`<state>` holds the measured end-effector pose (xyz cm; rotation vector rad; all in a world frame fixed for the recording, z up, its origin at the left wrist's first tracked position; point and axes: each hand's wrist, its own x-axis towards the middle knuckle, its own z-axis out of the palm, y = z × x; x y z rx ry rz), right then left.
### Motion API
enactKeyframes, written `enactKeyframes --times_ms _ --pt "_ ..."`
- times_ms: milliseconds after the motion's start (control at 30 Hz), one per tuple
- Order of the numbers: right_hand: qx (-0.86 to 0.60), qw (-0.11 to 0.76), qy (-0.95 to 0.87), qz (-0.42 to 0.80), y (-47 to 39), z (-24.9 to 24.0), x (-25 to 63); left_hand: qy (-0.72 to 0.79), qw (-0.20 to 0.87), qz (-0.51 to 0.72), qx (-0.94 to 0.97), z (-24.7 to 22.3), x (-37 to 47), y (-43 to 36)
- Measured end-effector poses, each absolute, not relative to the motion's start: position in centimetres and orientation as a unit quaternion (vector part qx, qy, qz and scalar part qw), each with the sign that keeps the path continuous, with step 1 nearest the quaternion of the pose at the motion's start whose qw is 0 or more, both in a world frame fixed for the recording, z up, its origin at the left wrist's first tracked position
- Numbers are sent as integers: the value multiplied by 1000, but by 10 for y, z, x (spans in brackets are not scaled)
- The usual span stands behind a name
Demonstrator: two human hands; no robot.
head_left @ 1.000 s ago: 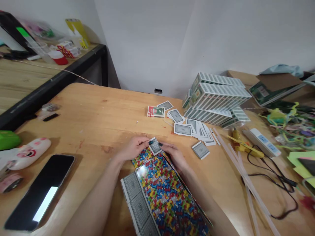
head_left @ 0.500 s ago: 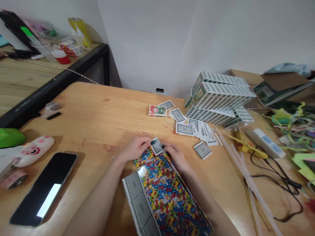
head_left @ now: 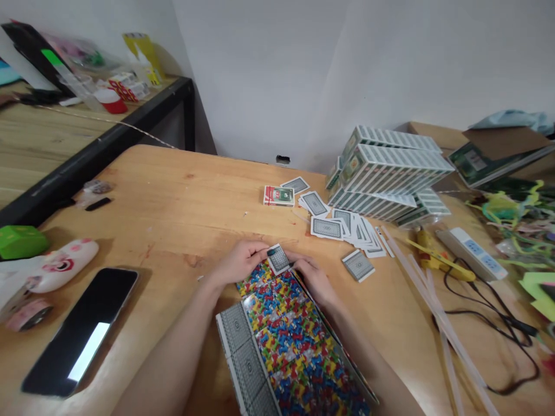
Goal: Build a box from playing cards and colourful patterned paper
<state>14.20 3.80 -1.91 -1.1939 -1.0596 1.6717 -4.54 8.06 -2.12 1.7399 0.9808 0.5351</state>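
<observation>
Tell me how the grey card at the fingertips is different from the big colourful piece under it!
The grey card is grey and white, but the colourful piece is red, blue, yellow and green. The grey card is small; the colourful piece is much bigger. The left hand has its thumb on the grey card, while the colourful piece stretches between the forearms. Both have busy patterns.

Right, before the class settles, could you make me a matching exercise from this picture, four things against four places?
Things
1. glossy black rectangular phone
2. small grey-patterned card with white edges
3. long green-and-white striped boxes
4. white rectangular power strip

Places
A. stacked near the pale wall
B. beside the yellow plastic tool
C. on the wooden table, left of the left hand
D. between the left hand and the right hand

Pairs: 1-C, 2-D, 3-A, 4-B
</observation>
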Motion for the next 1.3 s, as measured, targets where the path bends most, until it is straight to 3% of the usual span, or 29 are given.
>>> enactKeyframes --times_ms 367,1300 --pt "-374 383 -287 794 39 -7 142 412 533 257 693 -23 -48 82" --pt "-493 416 -454 615 35 -13 139 403 524 246 708 -21 -45 86"
